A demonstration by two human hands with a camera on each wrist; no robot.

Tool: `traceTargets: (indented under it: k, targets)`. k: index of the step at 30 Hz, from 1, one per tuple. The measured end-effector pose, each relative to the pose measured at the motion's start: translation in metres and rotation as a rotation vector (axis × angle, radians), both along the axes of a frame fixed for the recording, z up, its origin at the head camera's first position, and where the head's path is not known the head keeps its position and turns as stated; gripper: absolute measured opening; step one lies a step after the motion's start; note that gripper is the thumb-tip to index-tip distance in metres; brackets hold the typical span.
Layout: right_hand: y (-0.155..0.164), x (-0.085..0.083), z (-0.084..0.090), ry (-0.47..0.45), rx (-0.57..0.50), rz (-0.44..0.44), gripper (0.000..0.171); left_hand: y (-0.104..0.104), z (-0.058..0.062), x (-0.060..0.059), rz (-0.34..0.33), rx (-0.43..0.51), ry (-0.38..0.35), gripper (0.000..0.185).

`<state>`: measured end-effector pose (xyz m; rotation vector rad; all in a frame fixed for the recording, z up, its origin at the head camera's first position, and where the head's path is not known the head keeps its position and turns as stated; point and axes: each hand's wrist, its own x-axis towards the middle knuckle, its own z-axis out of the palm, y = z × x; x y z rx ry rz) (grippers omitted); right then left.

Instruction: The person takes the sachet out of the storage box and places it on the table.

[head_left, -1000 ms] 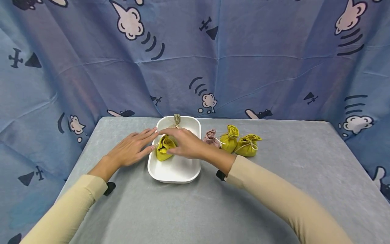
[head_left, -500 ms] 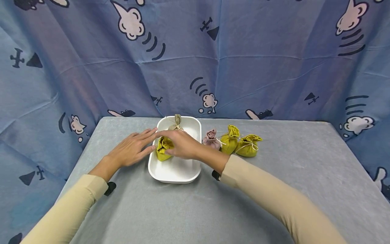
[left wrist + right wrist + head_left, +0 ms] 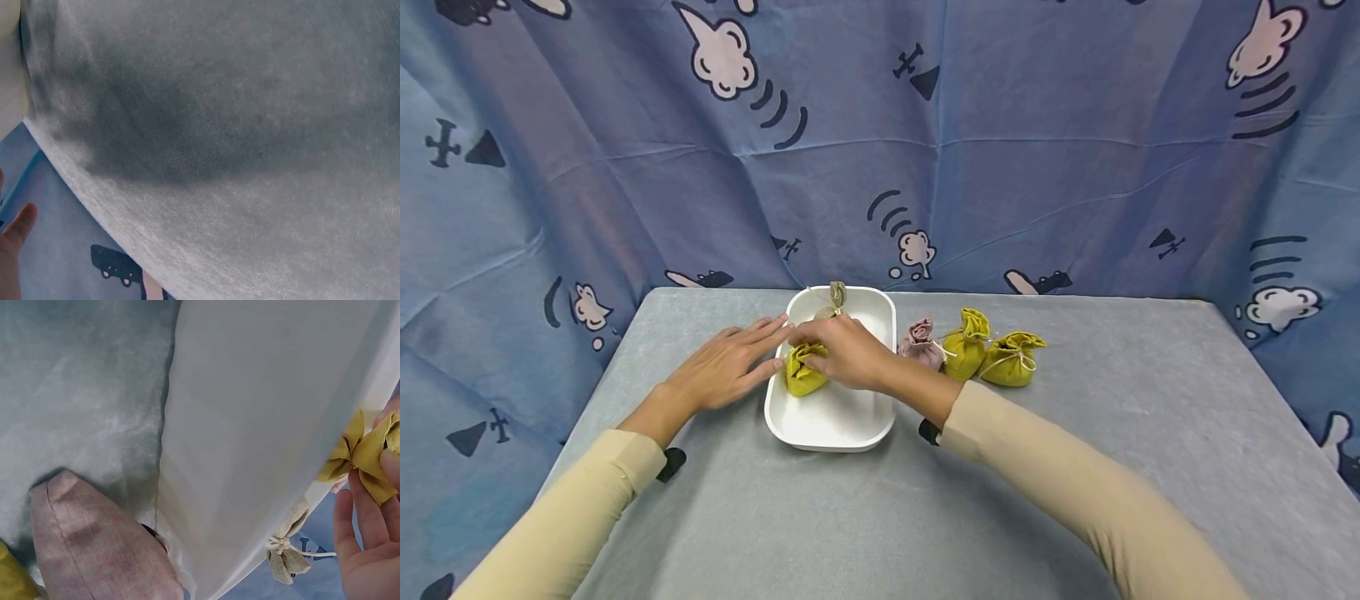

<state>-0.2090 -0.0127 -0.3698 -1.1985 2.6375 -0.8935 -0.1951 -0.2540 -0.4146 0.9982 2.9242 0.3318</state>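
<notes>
A white tray point(image 3: 831, 429) sits mid-table on the grey cover. A yellow pouch point(image 3: 800, 379) lies in the tray's left half. My right hand point(image 3: 812, 350) lies over it, with the fingers curled round its gathered top. In the right wrist view that yellow pouch point(image 3: 365, 447) shows above the tray wall point(image 3: 250, 425), with my right hand point(image 3: 365, 550) at it. My left hand point(image 3: 773, 343) lies flat on the table, fingers straight, fingertips against the tray's left rim. A beige pouch point(image 3: 835, 297) leans at the tray's far end.
A pink pouch point(image 3: 919, 340) and two yellow pouches point(image 3: 966, 342) point(image 3: 1011, 358) stand in a row right of the tray. The pink pouch point(image 3: 94, 544) sits close to the tray's outer wall. A blue patterned curtain hangs behind and around the table.
My right hand has drawn slightly left and down into the tray with the yellow pouch, covering more of it. My left hand has stayed in place.
</notes>
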Motion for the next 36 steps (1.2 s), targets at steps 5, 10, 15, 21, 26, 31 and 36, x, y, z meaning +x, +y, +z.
traceTargets:
  k: [5,10,15,21,26,31,36]
  targets:
    - [0.000,0.001,-0.001,0.035,0.002,-0.014,0.023,0.000,0.000,0.000,-0.006,0.003,0.011,0.059]
    - [0.002,0.001,-0.001,0.044,-0.014,-0.013,0.022,0.000,0.000,0.000,-0.011,0.007,0.017,0.059]
    - [0.005,0.001,-0.001,0.037,-0.029,-0.013,0.021,0.000,0.000,-0.001,-0.014,0.007,0.020,0.059]
    - [0.008,0.002,0.001,0.038,-0.035,-0.009,0.020,0.001,0.001,0.000,-0.011,0.003,0.013,0.058]
    - [0.012,0.004,0.005,0.030,-0.056,-0.008,0.019,0.001,0.001,0.000,-0.009,0.000,0.014,0.058]
    - [0.018,0.006,0.012,0.049,-0.070,0.011,0.015,0.001,0.001,0.000,-0.010,0.001,0.020,0.058]
    - [0.028,0.008,0.022,0.066,-0.097,0.055,0.014,0.002,0.001,0.001,-0.012,0.000,0.026,0.057]
